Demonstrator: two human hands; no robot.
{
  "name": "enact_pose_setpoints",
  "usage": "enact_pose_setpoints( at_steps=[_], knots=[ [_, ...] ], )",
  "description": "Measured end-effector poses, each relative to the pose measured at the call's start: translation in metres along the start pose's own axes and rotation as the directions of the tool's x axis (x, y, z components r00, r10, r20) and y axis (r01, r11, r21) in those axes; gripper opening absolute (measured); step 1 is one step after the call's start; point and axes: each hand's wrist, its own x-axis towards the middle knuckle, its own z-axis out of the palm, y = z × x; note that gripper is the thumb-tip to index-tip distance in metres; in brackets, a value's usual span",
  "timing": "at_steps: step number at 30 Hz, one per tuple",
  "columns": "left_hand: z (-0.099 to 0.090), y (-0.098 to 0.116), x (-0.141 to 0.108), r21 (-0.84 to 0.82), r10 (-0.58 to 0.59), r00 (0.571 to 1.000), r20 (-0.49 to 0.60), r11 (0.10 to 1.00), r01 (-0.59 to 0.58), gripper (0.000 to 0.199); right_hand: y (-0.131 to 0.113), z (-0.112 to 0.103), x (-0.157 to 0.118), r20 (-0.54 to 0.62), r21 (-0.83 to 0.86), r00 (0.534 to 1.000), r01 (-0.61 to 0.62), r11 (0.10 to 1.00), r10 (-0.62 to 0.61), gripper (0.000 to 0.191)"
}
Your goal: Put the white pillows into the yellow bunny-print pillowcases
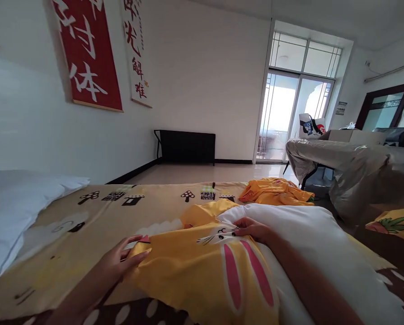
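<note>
A yellow pillowcase (181, 253) printed with a white rabbit face and pink ears lies spread in front of me. My left hand (129, 257) pinches its left edge between thumb and fingers. On the other side, my right hand (252, 229) grips the cloth by the rabbit's face, where it meets a white pillow (300, 230). The pillowcase covers the pillow's left end, while the rest of the pillow is bare. How far the pillow reaches inside is hidden.
Everything lies on a bed with a beige patterned sheet (164, 203). Another white pillow (8, 212) is at the left. Crumpled orange cloth (276, 192) rests at the far edge, with more orange cloth (396, 223) at right. Beyond stands a plastic-covered table (351, 158).
</note>
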Motion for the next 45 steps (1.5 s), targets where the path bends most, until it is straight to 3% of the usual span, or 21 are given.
enact_pose_setpoints(
  at_steps=[3, 6, 8, 10, 12, 15, 18, 21, 24, 26, 29, 32, 35, 37, 39, 41, 43, 45],
  knots=[
    [0.0, -0.001, 0.01, -0.019, -0.016, 0.994, 0.105, 1.0, 0.018, 0.071, 0.004, 0.0, 0.0, -0.098, 0.003, 0.995, 0.017, 1.0, -0.016, 0.042],
    [0.005, -0.003, 0.011, -0.167, 0.05, 0.993, 0.11, 0.985, -0.031, 0.086, 0.005, 0.001, -0.001, -0.215, -0.02, 0.976, 0.021, 1.0, -0.025, 0.047],
    [0.012, -0.003, 0.007, -0.185, 0.057, 0.998, -0.016, 0.981, -0.059, 0.078, 0.004, 0.003, -0.004, -0.25, -0.059, 0.968, 0.016, 0.998, -0.031, 0.05],
    [0.022, -0.002, 0.003, -0.224, 0.013, 0.978, -0.209, 0.973, -0.061, 0.054, 0.001, 0.007, -0.008, -0.277, -0.099, 0.96, 0.006, 0.995, -0.033, 0.052],
    [0.033, -0.002, -0.001, -0.331, -0.04, 0.954, -0.295, 0.941, -0.063, 0.031, -0.006, 0.012, -0.012, -0.312, -0.147, 0.95, -0.019, 0.989, -0.029, 0.052],
    [0.046, -0.003, -0.004, -0.49, -0.1, 0.974, -0.203, 0.871, -0.013, 0.018, -0.023, 0.022, -0.015, -0.347, -0.284, 0.938, -0.093, 0.954, -0.012, 0.044],
    [0.054, -0.004, -0.007, -0.679, -0.175, 0.973, -0.15, 0.734, 0.027, 0.018, -0.049, 0.04, -0.016, -0.416, -0.449, 0.907, -0.145, 0.882, -0.063, 0.03],
    [0.057, 0.003, -0.017, -0.752, -0.188, 0.963, -0.195, 0.658, -0.024, 0.02, -0.083, 0.076, -0.016, -0.478, -0.686, 0.826, -0.139, 0.714, -0.298, 0.024],
    [0.058, 0.019, -0.035, -0.705, -0.125, 0.953, -0.276, 0.7, -0.112, 0.03, -0.115, 0.131, -0.008, -0.294, -0.927, 0.777, -0.091, 0.363, -0.556, 0.016],
    [0.059, 0.032, -0.051, -0.646, -0.043, 0.947, -0.318, 0.741, -0.183, 0.038, -0.125, 0.17, 0.0, -0.173, -0.956, 0.76, 0.024, 0.293, -0.626, 0.014],
    [0.059, 0.046, -0.074, -0.644, 0.075, 0.963, -0.257, 0.73, -0.229, 0.046, -0.111, 0.213, 0.009, -0.2, -0.877, 0.721, 0.171, 0.45, -0.664, 0.014],
    [0.062, 0.051, -0.088, -0.664, 0.142, 0.976, -0.163, 0.716, -0.215, 0.045, -0.077, 0.23, 0.009, -0.32, -0.694, 0.695, 0.29, 0.659, -0.643, 0.016],
    [0.063, 0.049, -0.087, -0.62, 0.183, 0.981, -0.069, 0.762, -0.186, 0.038, -0.047, 0.223, 0.006, -0.378, -0.558, 0.657, 0.401, 0.727, -0.652, 0.019],
    [0.061, 0.048, -0.081, -0.613, 0.218, 0.974, 0.065, 0.779, -0.134, 0.032, -0.038, 0.212, 0.005, -0.37, -0.493, 0.681, 0.433, 0.755, -0.632, 0.014],
    [0.058, 0.047, -0.074, -0.624, 0.258, 0.93, 0.262, 0.78, -0.041, 0.028, -0.035, 0.202, 0.004, -0.338, -0.428, 0.728, 0.446, 0.786, -0.597, 0.011],
    [0.057, 0.047, -0.07, -0.611, 0.293, 0.854, 0.431, 0.79, 0.037, 0.026, -0.034, 0.195, 0.002, -0.34, -0.394, 0.74, 0.448, 0.803, -0.58, 0.013],
    [0.057, 0.05, -0.072, -0.566, 0.278, 0.827, 0.488, 0.822, 0.057, 0.026, -0.034, 0.191, 0.0, -0.384, -0.396, 0.731, 0.421, 0.816, -0.564, 0.017],
    [0.059, 0.054, -0.078, -0.486, 0.245, 0.86, 0.449, 0.874, 0.005, 0.024, -0.035, 0.19, -0.003, -0.438, -0.393, 0.724, 0.378, 0.838, -0.532, 0.021]
  ],
)
